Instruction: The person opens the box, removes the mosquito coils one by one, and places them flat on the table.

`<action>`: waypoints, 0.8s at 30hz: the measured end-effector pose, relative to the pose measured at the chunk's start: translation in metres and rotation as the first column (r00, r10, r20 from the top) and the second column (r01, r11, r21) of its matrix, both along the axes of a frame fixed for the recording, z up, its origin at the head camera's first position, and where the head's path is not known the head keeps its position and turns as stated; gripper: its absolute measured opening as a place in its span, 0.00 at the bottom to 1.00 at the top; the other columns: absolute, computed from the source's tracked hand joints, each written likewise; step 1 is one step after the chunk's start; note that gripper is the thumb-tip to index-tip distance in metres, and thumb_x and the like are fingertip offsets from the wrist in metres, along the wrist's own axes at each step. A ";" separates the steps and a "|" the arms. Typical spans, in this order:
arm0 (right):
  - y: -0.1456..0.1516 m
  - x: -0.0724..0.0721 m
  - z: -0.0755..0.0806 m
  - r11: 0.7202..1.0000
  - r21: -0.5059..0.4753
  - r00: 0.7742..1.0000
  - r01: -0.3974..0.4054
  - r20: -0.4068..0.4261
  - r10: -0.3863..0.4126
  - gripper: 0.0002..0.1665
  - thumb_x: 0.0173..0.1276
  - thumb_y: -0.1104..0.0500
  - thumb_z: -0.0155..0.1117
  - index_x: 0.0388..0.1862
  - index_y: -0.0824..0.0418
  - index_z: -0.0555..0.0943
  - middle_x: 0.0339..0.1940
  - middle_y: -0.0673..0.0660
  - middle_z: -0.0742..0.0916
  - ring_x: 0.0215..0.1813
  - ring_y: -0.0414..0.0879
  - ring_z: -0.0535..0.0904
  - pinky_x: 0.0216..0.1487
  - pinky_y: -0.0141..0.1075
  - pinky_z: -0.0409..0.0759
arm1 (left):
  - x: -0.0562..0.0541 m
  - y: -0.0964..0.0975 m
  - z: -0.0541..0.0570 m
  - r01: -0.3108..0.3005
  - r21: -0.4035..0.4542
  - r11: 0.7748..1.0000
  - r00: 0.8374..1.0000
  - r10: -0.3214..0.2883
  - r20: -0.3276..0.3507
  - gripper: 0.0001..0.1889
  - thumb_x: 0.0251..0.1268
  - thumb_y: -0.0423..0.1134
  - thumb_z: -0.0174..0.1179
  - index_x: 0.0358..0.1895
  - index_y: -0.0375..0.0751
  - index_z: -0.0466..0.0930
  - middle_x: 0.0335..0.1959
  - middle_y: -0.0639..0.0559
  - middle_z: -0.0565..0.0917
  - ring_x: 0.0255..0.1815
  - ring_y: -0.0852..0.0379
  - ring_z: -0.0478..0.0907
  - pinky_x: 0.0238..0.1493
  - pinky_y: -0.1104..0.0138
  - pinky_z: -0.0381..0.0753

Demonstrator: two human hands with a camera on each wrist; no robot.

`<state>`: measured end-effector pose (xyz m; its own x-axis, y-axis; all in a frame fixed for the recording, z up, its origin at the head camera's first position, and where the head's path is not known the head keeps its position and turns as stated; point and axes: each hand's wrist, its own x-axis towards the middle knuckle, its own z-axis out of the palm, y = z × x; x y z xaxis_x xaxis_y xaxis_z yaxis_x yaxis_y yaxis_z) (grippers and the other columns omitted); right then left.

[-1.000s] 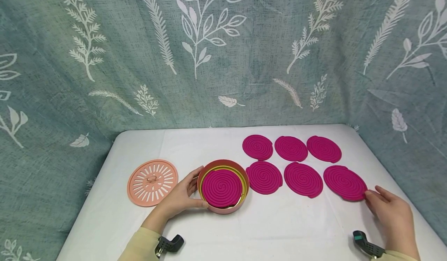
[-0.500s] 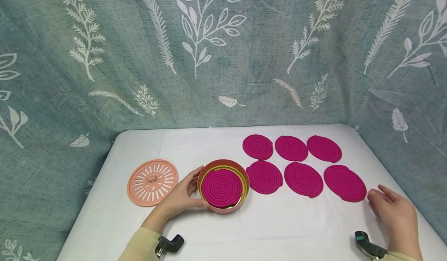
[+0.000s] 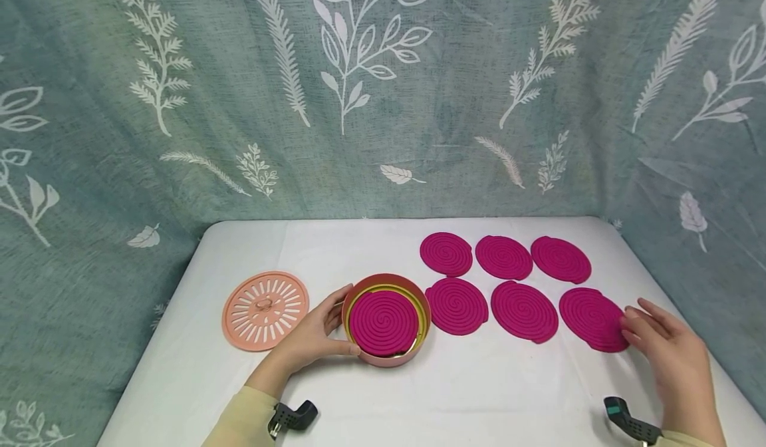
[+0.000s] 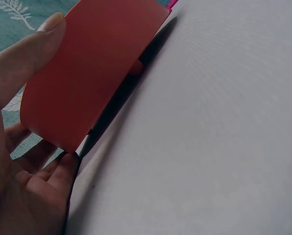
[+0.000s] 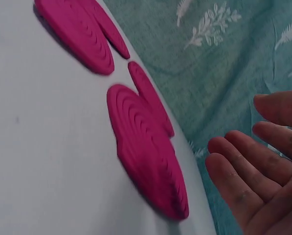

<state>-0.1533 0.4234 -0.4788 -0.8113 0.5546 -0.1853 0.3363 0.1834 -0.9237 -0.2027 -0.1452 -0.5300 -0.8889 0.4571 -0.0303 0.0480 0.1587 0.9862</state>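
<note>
Because the right hand (image 3: 670, 348) is poised at only one edge of the outermost front-row coil (image 3: 591, 319) — the one farthest to the right of the bowl (image 3: 395, 361) — a poor pinch is the main hazard. Its fingers are spread slightly and loosely bent, with nothing evidently held; the head view overlaps them with the coil's edge, but the right wrist view shows a gap. Lifting by that single edge could flex the coil and, if the material is brittle, snap it. A sideways drag could push it into the neighbouring coil (image 3: 524, 311), nearer the bowl. The left hand (image 3: 314, 335) grips the bowl's left side, thumb and fingers around the wall. Uneven pressure there could tip the bowl and shift the nested coil (image 3: 383, 322) inside it; a slip leftward could knock the slotted lid (image 3: 266, 311), left of the bowl on the bench (image 3: 479, 394).
</note>
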 end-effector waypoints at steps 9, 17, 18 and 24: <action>-0.022 -0.008 0.018 0.955 0.009 0.932 -0.297 -0.216 0.292 0.44 0.70 0.56 0.66 0.77 0.70 0.58 0.45 0.38 0.81 0.41 0.30 0.84 0.38 0.26 0.86 | 0.000 -0.001 -0.003 0.018 0.022 1.000 1.000 -0.017 -0.016 0.62 0.39 0.42 0.83 0.80 0.54 0.50 0.75 0.55 0.60 0.76 0.59 0.54 0.72 0.73 0.59; -0.050 -0.022 0.033 0.874 0.254 0.889 -0.413 -0.093 0.448 0.43 0.74 0.47 0.60 0.77 0.68 0.57 0.62 0.57 0.79 0.46 0.30 0.82 0.44 0.23 0.84 | 0.000 0.000 -0.002 0.018 0.001 1.000 1.000 -0.018 -0.013 0.62 0.39 0.43 0.83 0.79 0.56 0.51 0.75 0.57 0.60 0.76 0.60 0.55 0.72 0.72 0.59; -0.054 -0.024 0.035 0.865 0.264 0.884 -0.427 -0.081 0.461 0.43 0.74 0.46 0.59 0.78 0.68 0.57 0.64 0.62 0.78 0.47 0.30 0.82 0.45 0.24 0.84 | 0.000 0.000 -0.002 0.019 0.003 1.000 1.000 -0.019 -0.013 0.61 0.39 0.44 0.83 0.79 0.57 0.51 0.75 0.57 0.60 0.76 0.60 0.55 0.72 0.72 0.59; -0.075 -0.034 0.041 0.822 0.306 0.862 -0.480 -0.010 0.507 0.45 0.73 0.38 0.55 0.79 0.62 0.58 0.67 0.70 0.75 0.49 0.31 0.81 0.47 0.24 0.83 | -0.001 0.000 -0.002 0.017 0.019 1.000 1.000 -0.017 -0.010 0.61 0.38 0.43 0.83 0.78 0.62 0.53 0.75 0.56 0.61 0.75 0.61 0.56 0.71 0.73 0.60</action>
<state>-0.1869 0.3482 -0.4377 -0.9957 0.0922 0.0018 0.0505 0.5607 -0.8265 -0.2040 -0.1457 -0.5323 -0.8814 0.4723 -0.0125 0.0606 0.1392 0.9884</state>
